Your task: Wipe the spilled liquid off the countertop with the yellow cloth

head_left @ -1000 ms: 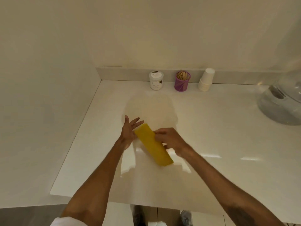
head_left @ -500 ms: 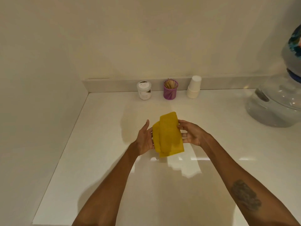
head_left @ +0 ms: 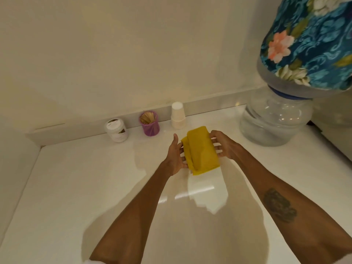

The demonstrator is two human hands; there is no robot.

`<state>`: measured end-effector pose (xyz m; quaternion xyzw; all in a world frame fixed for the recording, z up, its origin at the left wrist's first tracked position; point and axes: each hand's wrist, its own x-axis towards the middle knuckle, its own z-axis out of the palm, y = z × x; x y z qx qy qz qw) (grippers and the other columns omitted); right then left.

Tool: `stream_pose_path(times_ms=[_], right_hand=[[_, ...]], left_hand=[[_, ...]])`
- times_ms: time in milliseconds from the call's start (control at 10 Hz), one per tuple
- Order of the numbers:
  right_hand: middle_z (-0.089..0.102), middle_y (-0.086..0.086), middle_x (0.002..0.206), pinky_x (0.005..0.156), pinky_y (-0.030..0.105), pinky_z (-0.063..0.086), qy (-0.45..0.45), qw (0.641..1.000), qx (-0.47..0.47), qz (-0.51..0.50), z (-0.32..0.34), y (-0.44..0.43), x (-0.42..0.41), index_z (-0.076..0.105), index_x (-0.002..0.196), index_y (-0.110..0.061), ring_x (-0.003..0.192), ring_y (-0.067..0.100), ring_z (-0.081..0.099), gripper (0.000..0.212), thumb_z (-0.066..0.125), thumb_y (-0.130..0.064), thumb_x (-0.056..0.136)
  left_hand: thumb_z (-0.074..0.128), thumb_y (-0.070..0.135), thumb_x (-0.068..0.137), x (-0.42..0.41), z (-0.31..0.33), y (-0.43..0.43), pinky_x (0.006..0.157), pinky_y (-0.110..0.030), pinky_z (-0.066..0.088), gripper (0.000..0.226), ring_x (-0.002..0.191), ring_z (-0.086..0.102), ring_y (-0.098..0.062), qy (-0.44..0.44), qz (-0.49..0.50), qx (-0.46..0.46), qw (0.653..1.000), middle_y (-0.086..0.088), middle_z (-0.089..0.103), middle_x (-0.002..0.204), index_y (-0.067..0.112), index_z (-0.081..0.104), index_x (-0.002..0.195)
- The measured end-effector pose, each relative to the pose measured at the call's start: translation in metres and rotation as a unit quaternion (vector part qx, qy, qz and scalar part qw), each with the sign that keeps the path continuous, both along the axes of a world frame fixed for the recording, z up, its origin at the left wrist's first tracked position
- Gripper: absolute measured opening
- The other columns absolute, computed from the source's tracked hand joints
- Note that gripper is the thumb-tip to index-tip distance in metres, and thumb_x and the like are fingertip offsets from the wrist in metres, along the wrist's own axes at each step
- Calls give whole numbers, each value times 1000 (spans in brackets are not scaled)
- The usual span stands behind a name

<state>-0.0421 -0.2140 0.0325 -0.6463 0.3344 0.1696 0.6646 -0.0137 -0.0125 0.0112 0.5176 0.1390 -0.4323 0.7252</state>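
A folded yellow cloth (head_left: 201,151) is held up above the white countertop (head_left: 80,183), between both hands. My left hand (head_left: 176,155) grips its left edge, fingers under the fold. My right hand (head_left: 222,144) holds the right edge, thumb on top. The cloth is folded into a thick rectangle with a second layer showing at the left. A faint edge of liquid film (head_left: 139,159) shows on the counter left of my left hand; its full extent is hard to tell under the shadows.
Along the back ledge stand a white lidded jar (head_left: 116,130), a purple cup of wooden sticks (head_left: 149,123) and a stack of white paper cups (head_left: 177,116). A large water bottle (head_left: 274,119) with a floral cover (head_left: 312,44) sits at the right. Walls close the left and back.
The cloth went from lying flat on the counter under my right hand to being lifted and held in both hands. The view has tilted up and to the right, showing the covered bottle.
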Motion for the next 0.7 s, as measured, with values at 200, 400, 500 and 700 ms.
stream_pose_path(times_ms=[200, 400, 500, 700], right_hand=[[54, 11, 137, 93, 46, 45, 7, 996, -54, -70, -16, -78, 9, 49, 137, -13, 112, 31, 53, 44, 50, -33, 98], [41, 10, 156, 109, 45, 40, -33, 992, -87, -81, -34, -114, 17, 33, 154, -19, 132, 33, 47, 57, 46, -41, 103], [35, 10, 161, 118, 48, 34, -44, 983, -176, -31, -40, -113, 18, 29, 157, -21, 143, 34, 40, 59, 44, -43, 104], [42, 11, 156, 114, 45, 37, -88, 902, -422, 40, -36, -75, 10, 39, 152, -16, 140, 36, 41, 53, 41, -38, 104]], left_hand=[[28, 80, 90, 14, -7, -90, 101, -61, 43, 87, 137, 48, -42, 4, 5, -20, 1000, -11, 45, 156, 21, 38, 154], [30, 77, 92, 22, -11, -141, 94, -54, 47, 83, 130, 53, -36, -23, -3, 8, 1000, -10, 47, 154, 22, 38, 154], [33, 72, 95, 24, -10, -144, 99, -53, 46, 77, 132, 51, -35, -47, -20, 35, 998, -9, 48, 152, 21, 40, 152], [39, 59, 101, 19, 0, -118, 119, -47, 34, 66, 144, 41, -28, -164, -29, 133, 977, -4, 45, 155, 16, 41, 151]])
